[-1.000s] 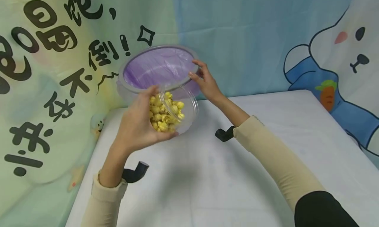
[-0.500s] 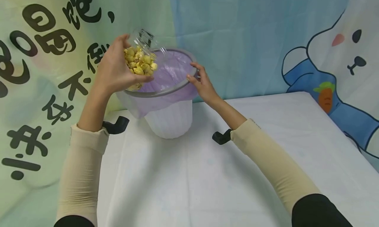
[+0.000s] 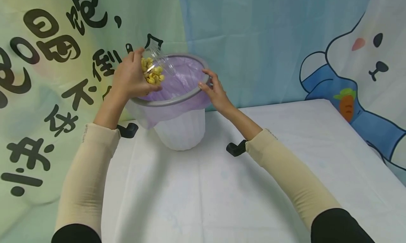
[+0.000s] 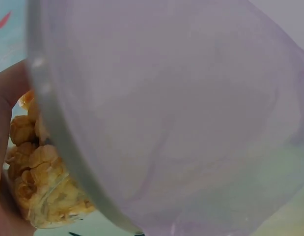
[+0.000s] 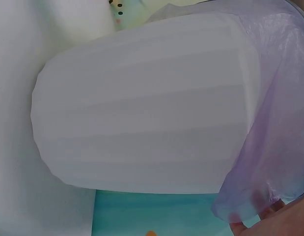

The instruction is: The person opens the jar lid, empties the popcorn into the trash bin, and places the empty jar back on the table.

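My left hand (image 3: 130,77) grips a clear plastic jar (image 3: 156,56) of yellow popcorn (image 3: 153,75). The jar is tipped over the left part of the bin's opening, its mouth pointing right. Below it stands a white ribbed bin (image 3: 182,134) with a grey rim (image 3: 172,100) and a purple bin bag (image 3: 187,72) folded over the outside. My right hand (image 3: 218,95) holds the rim at the right side, thumb and fingers around its edge. In the left wrist view the rim partly hides the popcorn; the right wrist view shows mostly the bin's side (image 5: 152,108).
The bin stands at the far left of a table covered with a white cloth (image 3: 219,186). Behind it hangs a printed backdrop (image 3: 241,53) with black lettering on the left and a cartoon bear on the right. Each wrist carries a black camera mount (image 3: 236,148).
My left hand has carried the jar from in front of the bin up and left over its rim, then slightly right and down. My right hand stays on the rim. Less popcorn shows now.
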A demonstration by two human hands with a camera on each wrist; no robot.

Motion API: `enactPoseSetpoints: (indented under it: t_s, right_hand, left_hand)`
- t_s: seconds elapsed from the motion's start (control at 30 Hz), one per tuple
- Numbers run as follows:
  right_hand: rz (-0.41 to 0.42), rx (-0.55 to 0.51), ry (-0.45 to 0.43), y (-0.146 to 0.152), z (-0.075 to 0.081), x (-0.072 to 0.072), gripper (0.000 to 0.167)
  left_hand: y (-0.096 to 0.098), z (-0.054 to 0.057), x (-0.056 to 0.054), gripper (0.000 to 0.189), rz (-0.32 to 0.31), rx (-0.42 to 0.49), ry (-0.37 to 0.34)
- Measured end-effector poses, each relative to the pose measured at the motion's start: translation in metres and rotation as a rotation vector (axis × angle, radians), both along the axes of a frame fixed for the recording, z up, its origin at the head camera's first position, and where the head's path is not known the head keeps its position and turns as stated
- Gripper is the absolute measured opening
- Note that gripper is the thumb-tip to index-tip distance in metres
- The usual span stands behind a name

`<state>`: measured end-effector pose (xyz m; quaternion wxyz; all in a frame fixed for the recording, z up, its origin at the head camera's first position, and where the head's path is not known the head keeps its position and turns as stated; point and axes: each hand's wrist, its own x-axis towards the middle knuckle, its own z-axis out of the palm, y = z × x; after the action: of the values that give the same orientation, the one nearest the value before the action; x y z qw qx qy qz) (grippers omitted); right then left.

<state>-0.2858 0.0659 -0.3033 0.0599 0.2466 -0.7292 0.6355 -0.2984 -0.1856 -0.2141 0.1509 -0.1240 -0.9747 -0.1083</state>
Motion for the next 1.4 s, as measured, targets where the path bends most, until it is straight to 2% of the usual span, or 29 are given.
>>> enactPoseSetpoints:
  t_s: [0.3,0.6,0.87,0.93,1.17,1.4]
  right_hand:
    - [0.001,-0.022,0.008,-0.003,-0.004,0.001,0.05]
    - [0.004,-0.024,0.017,-0.004,-0.006,-0.001,0.05]
    - [-0.01,-0.046,0.035,-0.003,-0.028,-0.025,0.051]
    - [-0.015,-0.05,0.044,-0.003,-0.029,-0.026,0.05]
    - [-0.005,-0.05,0.024,-0.004,-0.003,0.001,0.049]
    - [0.006,-0.078,0.034,-0.003,-0.022,-0.021,0.05]
  left_hand:
    - [0.002,-0.011,-0.009,0.112,-0.088,-0.188,0.04]
    - [0.004,-0.013,-0.009,0.113,-0.088,-0.312,0.015]
    - [0.008,-0.014,-0.012,0.107,-0.183,-0.49,0.152]
    - [0.008,-0.014,-0.013,0.107,-0.192,-0.511,0.16]
    - [0.011,-0.012,-0.012,0.106,-0.212,-0.546,0.176]
    - [0.011,-0.01,-0.013,0.106,-0.255,-0.605,0.214]
